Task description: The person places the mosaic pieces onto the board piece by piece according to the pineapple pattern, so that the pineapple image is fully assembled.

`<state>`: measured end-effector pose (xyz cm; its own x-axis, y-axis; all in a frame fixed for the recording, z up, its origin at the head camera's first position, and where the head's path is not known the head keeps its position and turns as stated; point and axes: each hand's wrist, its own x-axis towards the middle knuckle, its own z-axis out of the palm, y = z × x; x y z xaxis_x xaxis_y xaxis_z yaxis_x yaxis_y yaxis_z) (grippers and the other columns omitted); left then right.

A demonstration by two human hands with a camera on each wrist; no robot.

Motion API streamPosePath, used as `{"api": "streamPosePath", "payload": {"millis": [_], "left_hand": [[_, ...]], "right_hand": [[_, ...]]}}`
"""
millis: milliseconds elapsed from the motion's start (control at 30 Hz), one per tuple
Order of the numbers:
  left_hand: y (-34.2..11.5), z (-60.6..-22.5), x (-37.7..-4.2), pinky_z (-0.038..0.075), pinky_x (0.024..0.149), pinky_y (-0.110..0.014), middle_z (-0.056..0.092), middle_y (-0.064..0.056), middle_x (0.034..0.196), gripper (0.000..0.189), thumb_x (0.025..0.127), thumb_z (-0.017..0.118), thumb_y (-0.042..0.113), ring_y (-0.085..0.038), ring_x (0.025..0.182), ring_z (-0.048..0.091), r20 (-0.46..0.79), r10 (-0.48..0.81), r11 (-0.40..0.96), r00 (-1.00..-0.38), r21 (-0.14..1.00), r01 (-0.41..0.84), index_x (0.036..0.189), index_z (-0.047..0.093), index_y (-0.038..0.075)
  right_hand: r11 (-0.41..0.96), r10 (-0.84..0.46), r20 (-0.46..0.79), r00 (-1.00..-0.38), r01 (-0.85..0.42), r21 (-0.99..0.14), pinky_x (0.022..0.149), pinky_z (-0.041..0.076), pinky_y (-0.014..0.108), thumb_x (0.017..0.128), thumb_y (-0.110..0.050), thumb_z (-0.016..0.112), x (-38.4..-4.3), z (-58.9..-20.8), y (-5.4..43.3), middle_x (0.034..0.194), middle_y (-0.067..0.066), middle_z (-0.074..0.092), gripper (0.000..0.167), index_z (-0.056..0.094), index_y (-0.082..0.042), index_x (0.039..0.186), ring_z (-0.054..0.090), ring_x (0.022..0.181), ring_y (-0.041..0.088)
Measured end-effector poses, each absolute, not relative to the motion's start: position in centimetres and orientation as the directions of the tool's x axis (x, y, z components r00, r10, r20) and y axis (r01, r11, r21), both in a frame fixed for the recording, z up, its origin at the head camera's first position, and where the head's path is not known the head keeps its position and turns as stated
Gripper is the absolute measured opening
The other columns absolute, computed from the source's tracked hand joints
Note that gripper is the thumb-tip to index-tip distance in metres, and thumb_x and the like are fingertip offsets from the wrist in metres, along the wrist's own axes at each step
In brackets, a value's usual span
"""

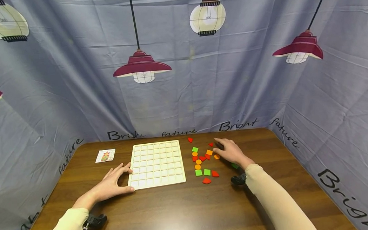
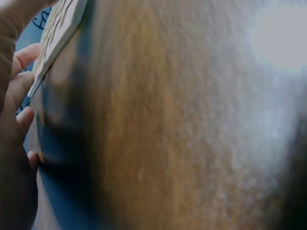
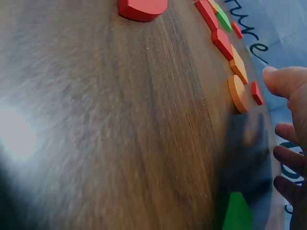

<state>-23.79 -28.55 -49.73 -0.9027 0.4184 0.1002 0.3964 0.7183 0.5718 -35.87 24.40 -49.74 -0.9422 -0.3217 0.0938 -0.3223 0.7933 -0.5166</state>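
My work seems to be at the choosing stage; a pale gridded board [image 1: 158, 164] lies flat on the brown wooden table [image 1: 164, 214], a little left of centre, with no shape that I can see set in its cells; the loose shapes [image 1: 202, 158], small flat pieces in red, orange and green, are scattered just to its right; the next move, I judge, calls for bringing thumb and forefinger down to pinch a single shape by its edges without nudging its close neighbours, while the board is steadied from the other side.

My right hand [image 1: 230, 152] reaches forward at the far right of the scatter, palm down; its thumb and fingers are parted and hold nothing; near the fingertips lie an orange disc [image 1: 216, 156], an orange square [image 1: 209, 152] and a little red piece [image 1: 211, 144]; a green piece [image 1: 235, 165] sits beneath the hand, by the wrist.

My left hand [image 1: 110, 184] is at the board's left side, fingers spread and loosely bent; the thumb tip is at the near corner and the forefinger farther up the same edge, apparently touching rather than gripping; beyond it lies a small picture card [image 1: 105, 155], its colourful drawing too small to make out; both forearms slant inward in cream sleeves [image 1: 276, 197].
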Motion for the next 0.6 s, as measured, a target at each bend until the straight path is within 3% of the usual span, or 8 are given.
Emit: {"api": "streamPosePath", "payload": {"millis": [233,600], "left_hand": [[-28.7,-49.9,-23.7,0.006,0.116,-0.072,0.038,-0.017,0.161,0.056,0.08,0.084,0.052,-0.05,0.149,0.023,0.097,0.42,0.726,-0.902,0.561,0.398,0.118,0.058,0.02],[-28.9,-50.2,-24.0,0.005,0.116,-0.073,0.041,-0.017,0.159,0.052,0.083,0.082,0.049,-0.051,0.148,0.023,0.112,0.437,0.71,-0.892,0.566,0.419,0.119,0.058,0.019]], "right_hand": [[0.824,-0.272,0.105,-0.956,-0.288,-0.488,0.109,0.034,0.062,0.098,-0.04,0.068,-37.0,-50.4,23.6,0.147,0.016,0.054,0.058,0.055,-0.012,0.148,0.046,0.13,0.04],[0.826,-0.175,0.131,-0.976,-0.218,-0.52,0.108,0.031,0.062,0.096,-0.036,0.072,-37.4,-50.5,23.2,0.138,0.016,0.058,0.045,0.069,-0.012,0.133,0.046,0.125,0.039]]}}
